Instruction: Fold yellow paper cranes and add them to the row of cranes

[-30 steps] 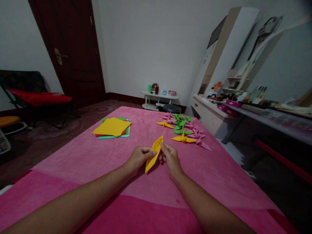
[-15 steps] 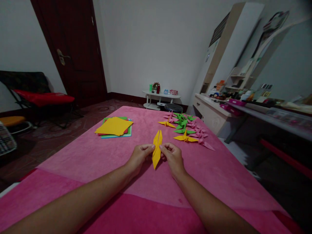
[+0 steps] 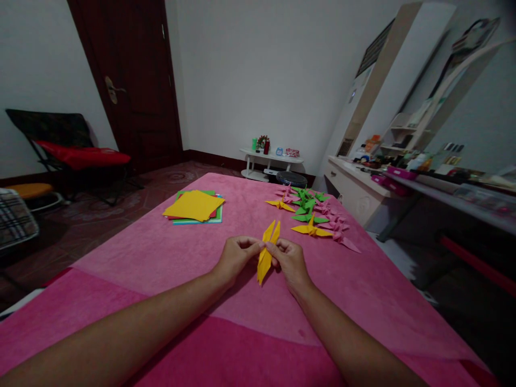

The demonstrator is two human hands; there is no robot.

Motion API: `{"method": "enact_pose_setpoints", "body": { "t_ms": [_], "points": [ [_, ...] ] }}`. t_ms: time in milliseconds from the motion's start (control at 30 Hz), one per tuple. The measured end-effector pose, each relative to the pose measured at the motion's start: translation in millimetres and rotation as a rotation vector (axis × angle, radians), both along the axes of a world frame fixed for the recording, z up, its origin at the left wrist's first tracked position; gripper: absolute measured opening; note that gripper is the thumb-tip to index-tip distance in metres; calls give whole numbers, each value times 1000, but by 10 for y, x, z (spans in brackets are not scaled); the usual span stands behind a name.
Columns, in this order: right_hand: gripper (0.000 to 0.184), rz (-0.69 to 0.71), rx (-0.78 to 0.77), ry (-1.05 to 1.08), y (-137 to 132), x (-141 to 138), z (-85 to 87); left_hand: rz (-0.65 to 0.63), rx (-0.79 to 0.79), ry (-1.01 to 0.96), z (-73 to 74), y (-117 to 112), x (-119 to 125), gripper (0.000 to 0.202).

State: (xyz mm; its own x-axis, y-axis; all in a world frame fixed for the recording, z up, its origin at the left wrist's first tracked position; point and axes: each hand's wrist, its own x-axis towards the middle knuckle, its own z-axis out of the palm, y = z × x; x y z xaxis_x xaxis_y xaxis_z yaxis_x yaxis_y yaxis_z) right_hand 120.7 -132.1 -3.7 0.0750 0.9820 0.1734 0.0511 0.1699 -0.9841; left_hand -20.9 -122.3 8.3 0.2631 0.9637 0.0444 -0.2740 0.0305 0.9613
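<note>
A narrow folded yellow paper piece (image 3: 266, 253) with two pointed tips stands between my hands above the pink cloth (image 3: 161, 258). My left hand (image 3: 235, 259) pinches its left side with closed fingers. My right hand (image 3: 291, 262) pinches its right side the same way. A stack of coloured paper sheets (image 3: 194, 206), yellow on top, lies further back on the left. A cluster of finished paper cranes (image 3: 310, 213) in green, pink and yellow lies at the back right.
The pink cloth covers a table whose right edge falls off toward a dark floor. A desk (image 3: 423, 183) crowded with small items runs along the right. A dark door (image 3: 129, 80), a chair with a red cushion (image 3: 80, 157) and a small white shelf (image 3: 271, 160) stand behind.
The yellow piece has turned from a slanted flat strip to nearly upright, and its top has split into two tips. Both hands have closed in around its middle.
</note>
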Motion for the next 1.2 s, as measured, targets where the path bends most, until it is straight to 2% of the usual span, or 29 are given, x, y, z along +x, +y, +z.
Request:
{"method": "enact_pose_setpoints", "body": {
  "t_ms": [267,433,567,733,900,1033,1133,1200],
  "points": [
    [26,-4,27,-92,-73,-56,77,58,102,129,30,46,-25,27],
    [26,10,58,-149,-75,-59,53,64,195,206,22,63,-66,24],
    [25,11,74,-156,-69,-70,44,84,220,189,17,64,-61,26],
    [24,-51,22,-94,-34,-58,71,-13,144,129,-36,83,-15,32],
    [33,-134,46,-66,30,22,50,-94,87,199,-57,86,3,32],
    [33,-88,16,-24,35,33,57,-87,37,190,-28,88,-1,30],
    [26,-34,-21,70,29,2,73,-40,-6,143,-20,95,-6,28],
    [29,-21,-34,146,34,-15,70,-25,-33,105,-25,102,-7,28]
  ]
}}
